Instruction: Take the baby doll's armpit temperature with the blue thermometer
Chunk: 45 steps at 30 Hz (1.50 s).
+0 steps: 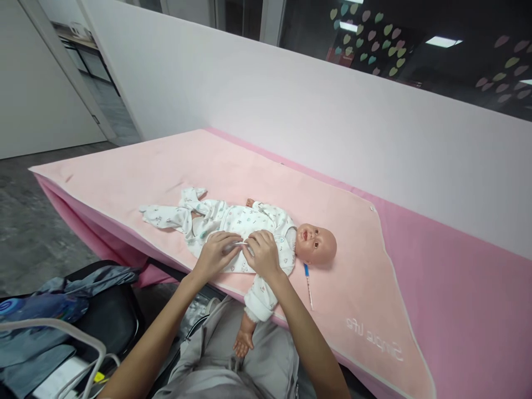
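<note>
A baby doll (316, 244) lies on its back on the pink mat (357, 221), its head to the right. It wears a white patterned outfit (243, 219), and one doll arm hangs over the mat's near edge. Above the doll's middle, my left hand (218, 252) and my right hand (261, 252) pinch a small thin white item (240, 243) between them; what it is, I cannot make out. Beside the doll's head lies a thin stick with a blue end (306, 270), like a thermometer, touched by neither hand.
A white partition wall (257, 94) runs behind the mat. At the lower left stands a black chair (110, 310) with clothes and a blue item on it, near a pale curved tube (62, 327). My lap is against the mat's near edge.
</note>
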Motion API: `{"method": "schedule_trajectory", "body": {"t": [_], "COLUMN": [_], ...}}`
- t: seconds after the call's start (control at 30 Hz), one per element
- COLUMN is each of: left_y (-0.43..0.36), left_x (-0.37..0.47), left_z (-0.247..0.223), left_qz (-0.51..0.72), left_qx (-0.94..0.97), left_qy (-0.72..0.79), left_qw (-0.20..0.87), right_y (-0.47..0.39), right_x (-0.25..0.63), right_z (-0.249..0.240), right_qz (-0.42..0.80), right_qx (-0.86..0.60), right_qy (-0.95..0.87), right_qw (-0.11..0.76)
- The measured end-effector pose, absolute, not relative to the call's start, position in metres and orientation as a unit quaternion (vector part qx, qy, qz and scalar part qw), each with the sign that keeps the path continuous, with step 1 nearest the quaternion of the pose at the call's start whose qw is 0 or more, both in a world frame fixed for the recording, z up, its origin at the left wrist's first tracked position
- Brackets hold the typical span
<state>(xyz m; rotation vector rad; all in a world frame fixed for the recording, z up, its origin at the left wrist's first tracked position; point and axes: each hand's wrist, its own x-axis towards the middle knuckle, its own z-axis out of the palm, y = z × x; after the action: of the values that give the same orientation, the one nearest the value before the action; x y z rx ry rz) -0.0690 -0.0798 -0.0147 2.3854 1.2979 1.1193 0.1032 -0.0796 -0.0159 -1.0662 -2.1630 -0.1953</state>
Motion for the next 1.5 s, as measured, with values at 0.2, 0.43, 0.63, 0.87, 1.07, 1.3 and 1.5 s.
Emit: {"method": "schedule_trajectory", "body": {"t": [0.2, 0.43, 0.63, 0.87, 1.07, 1.3, 1.5], "left_y": [-0.083, -0.081, -0.079, -0.082, -0.084, -0.086, -0.086], "left_x": [-0.069, -0.069, -0.069, -0.065, -0.058, -0.055, -0.055], "left_z": [-0.017, -0.021, -0.028, -0.031, -0.033, -0.033, -0.033], "left_qz": [0.403, 0.449, 0.424, 0.375, 0.349, 0.358, 0.364], "left_qx": [0.785, 0.762, 0.789, 0.808, 0.815, 0.814, 0.812], "left_qy": [0.452, 0.441, 0.429, 0.451, 0.462, 0.457, 0.456], "left_qw": [0.133, 0.154, 0.115, 0.065, 0.008, -0.016, -0.008], "right_y": [-0.082, -0.082, -0.083, -0.083, -0.083, -0.083, -0.084], "right_x": [0.104, 0.104, 0.103, 0.102, 0.103, 0.103, 0.103], "right_z": [-0.014, -0.016, -0.016, -0.017, -0.017, -0.015, -0.018], "right_qz": [-0.079, -0.079, -0.081, -0.085, -0.083, -0.076, -0.074], "right_qx": [-0.398, -0.397, -0.401, -0.406, -0.405, -0.403, -0.403], "right_qy": [-0.838, -0.836, -0.834, -0.832, -0.832, -0.832, -0.831], "right_qw": [0.365, 0.371, 0.369, 0.368, 0.37, 0.374, 0.377]}}
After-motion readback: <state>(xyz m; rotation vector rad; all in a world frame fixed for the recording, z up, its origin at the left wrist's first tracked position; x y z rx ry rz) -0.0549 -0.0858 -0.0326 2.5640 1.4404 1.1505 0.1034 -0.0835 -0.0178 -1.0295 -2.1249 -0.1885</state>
